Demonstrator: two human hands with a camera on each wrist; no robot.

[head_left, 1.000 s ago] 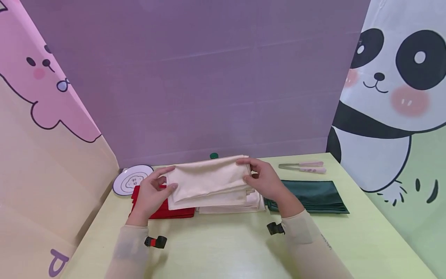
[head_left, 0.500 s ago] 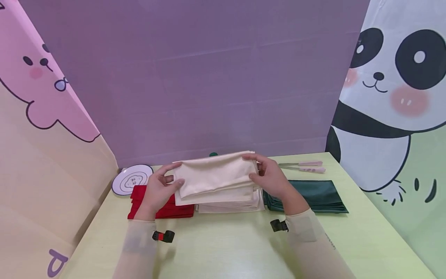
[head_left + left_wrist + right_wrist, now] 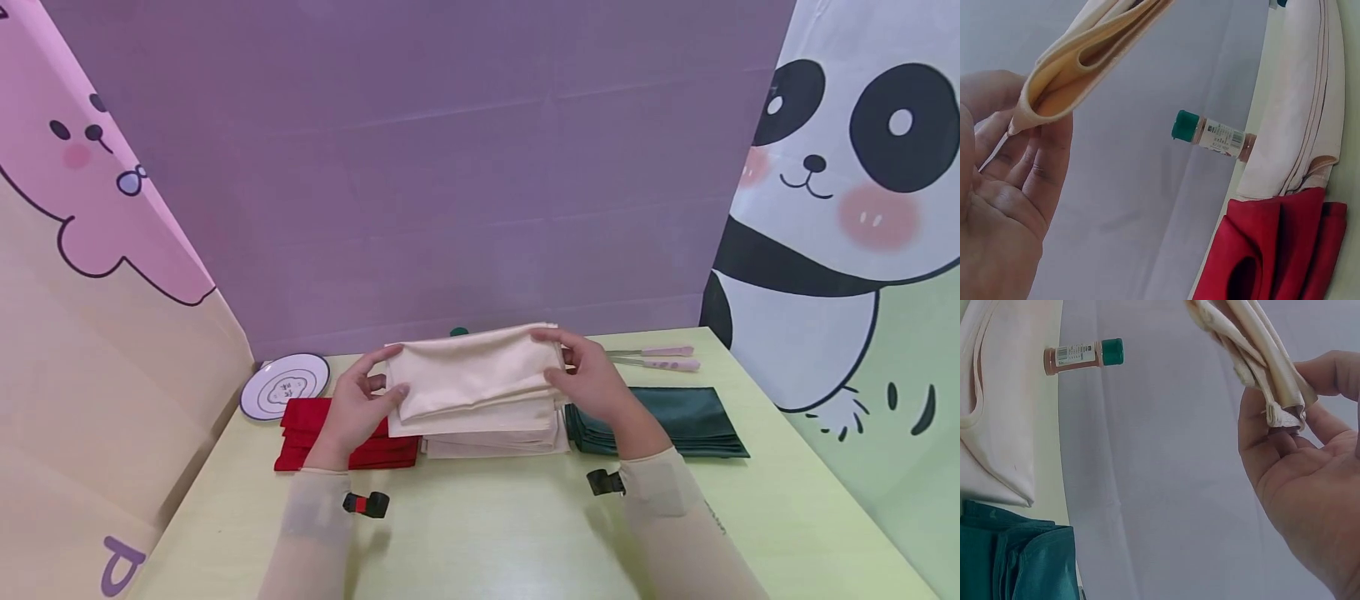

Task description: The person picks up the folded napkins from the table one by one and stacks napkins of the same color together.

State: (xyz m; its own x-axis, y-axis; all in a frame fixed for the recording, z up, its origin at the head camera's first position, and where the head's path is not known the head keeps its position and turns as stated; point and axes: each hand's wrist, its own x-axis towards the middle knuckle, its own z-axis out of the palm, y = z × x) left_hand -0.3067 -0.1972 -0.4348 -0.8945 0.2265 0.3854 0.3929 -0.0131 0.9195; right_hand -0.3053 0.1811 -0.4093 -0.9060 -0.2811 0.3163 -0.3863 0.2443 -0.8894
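Note:
Both hands hold a folded cream cloth (image 3: 472, 371) up in the air, stretched level between them. My left hand (image 3: 363, 404) pinches its left end between thumb and fingers; the left wrist view shows the open fold of the cloth (image 3: 1060, 87) there. The right end is pinched by my right hand (image 3: 592, 379), with layered edges showing in the right wrist view. Below and behind it lies a stack of folded cream cloths (image 3: 491, 446) on the table. A red folded stack (image 3: 303, 425) sits to the left, partly behind the left hand, and a dark green one (image 3: 682, 417) to the right.
A white plate with a dark rim (image 3: 258, 392) lies at the back left. Tongs with pink handles (image 3: 671, 364) lie at the back right. A small green-capped bottle (image 3: 1219, 136) stands behind the cream stack, mostly hidden in the head view. A purple backdrop (image 3: 465, 167) rises behind the table.
Both hands have moved to the right and slightly up, carrying the cream cloth with them. The grip on each end stays the same, and the stacks on the table have not moved.

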